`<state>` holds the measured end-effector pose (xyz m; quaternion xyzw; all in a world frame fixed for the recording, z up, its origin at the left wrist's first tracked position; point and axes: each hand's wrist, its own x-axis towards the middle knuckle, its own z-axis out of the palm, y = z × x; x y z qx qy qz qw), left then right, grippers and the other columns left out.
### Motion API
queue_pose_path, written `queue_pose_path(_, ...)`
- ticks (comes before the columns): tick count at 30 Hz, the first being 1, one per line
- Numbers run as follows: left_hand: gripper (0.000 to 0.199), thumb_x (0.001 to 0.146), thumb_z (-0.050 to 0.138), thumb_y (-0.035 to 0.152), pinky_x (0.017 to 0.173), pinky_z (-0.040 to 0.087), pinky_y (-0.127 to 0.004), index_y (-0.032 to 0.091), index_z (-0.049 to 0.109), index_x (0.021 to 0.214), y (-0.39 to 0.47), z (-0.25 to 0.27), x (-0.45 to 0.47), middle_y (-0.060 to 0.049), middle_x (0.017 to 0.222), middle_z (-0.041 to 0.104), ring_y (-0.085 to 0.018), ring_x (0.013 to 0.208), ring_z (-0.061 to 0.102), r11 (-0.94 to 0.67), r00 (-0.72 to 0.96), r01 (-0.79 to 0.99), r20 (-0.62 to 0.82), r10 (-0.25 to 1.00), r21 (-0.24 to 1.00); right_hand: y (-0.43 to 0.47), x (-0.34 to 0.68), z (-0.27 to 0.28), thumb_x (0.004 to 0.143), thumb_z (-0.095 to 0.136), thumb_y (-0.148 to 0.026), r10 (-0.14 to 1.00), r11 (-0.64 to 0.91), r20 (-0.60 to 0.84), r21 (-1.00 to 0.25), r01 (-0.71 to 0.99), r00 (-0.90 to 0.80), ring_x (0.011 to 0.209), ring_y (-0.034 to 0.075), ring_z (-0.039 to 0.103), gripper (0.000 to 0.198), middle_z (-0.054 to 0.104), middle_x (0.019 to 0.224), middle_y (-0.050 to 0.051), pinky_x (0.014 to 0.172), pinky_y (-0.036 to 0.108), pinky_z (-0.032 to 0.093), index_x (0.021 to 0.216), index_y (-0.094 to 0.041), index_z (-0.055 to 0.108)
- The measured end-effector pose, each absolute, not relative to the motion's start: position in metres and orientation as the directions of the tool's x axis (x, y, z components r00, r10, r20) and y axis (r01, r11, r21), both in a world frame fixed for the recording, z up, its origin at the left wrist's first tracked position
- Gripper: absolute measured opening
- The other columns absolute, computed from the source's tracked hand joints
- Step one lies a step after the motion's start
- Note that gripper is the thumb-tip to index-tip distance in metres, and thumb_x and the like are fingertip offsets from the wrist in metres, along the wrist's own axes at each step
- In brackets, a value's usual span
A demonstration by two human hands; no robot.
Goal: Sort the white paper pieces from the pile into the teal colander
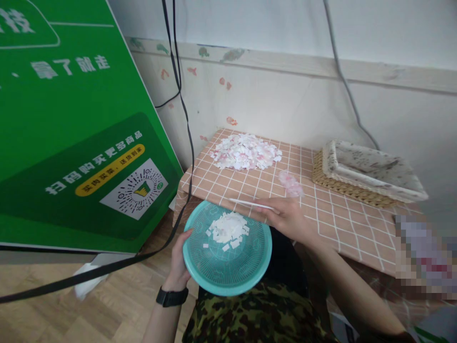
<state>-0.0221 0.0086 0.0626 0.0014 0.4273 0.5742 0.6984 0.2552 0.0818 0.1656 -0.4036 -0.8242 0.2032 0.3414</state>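
Note:
My left hand (pixel 180 257) grips the left rim of a teal plastic colander (pixel 228 281), which sits over my lap just below the table edge. Small white paper pieces (pixel 228 228) lie heaped inside it. Held between the fingers of my right hand (pixel 285 216) is a thin, flat white card-like piece (pixel 248 204), seen almost edge-on; its exact kind is unclear. That hand is at the table's front edge, above the colander's far right rim. Farther back on the table spreads a pile of white and pinkish paper scraps (pixel 246 151).
The table wears a brown checked cloth (pixel 342 224). On it are a crumpled pink-and-white clump (pixel 291 183) and a lined wicker basket (pixel 367 174). A large green sign (pixel 71 95) stands at the left, with a black cord (pixel 187 138) hanging before it. A wall runs behind.

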Motion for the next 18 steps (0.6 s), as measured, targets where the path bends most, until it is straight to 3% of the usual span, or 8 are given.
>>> queue_pose_path(6,0.019,0.07,0.064,0.025,0.065,0.053,-0.033,0.011,0.07,0.081,0.006,0.063,-0.015,-0.008,0.075,0.073,-0.022,0.065,0.067,0.34,-0.011,-0.802,-0.581,0.814,0.491,0.147,0.283,0.177,0.083,0.055,-0.041,0.862,0.418,0.489,-0.536,0.733,-0.134,0.069,0.02,0.066,0.026,0.072,0.085,0.004,0.061,0.031,0.049,0.097,-0.025,0.071)
queue_pose_path(11,0.016,0.07,0.064,0.024,0.064,0.052,-0.032,0.011,0.071,0.076,0.001,0.05,0.002,-0.008,0.07,0.073,-0.02,0.061,0.066,0.396,0.022,-0.783,-0.615,0.788,0.48,0.194,0.275,0.185,0.083,0.055,-0.039,0.842,0.52,0.46,-0.551,0.652,-0.282,0.085,0.02,0.065,0.027,0.071,0.097,0.004,0.072,0.031,0.048,0.098,-0.024,0.07)
queue_pose_path(18,0.021,0.072,0.063,0.029,0.067,0.05,-0.032,0.011,0.071,0.077,-0.004,0.022,0.021,-0.007,0.071,0.073,-0.02,0.062,0.065,0.478,0.097,-0.737,-0.625,0.775,0.478,0.212,0.277,0.205,0.083,0.054,-0.04,0.829,0.558,0.344,-0.549,0.622,-0.44,0.069,0.014,0.061,0.029,0.071,0.081,0.002,0.063,0.026,0.043,0.091,-0.018,0.071)
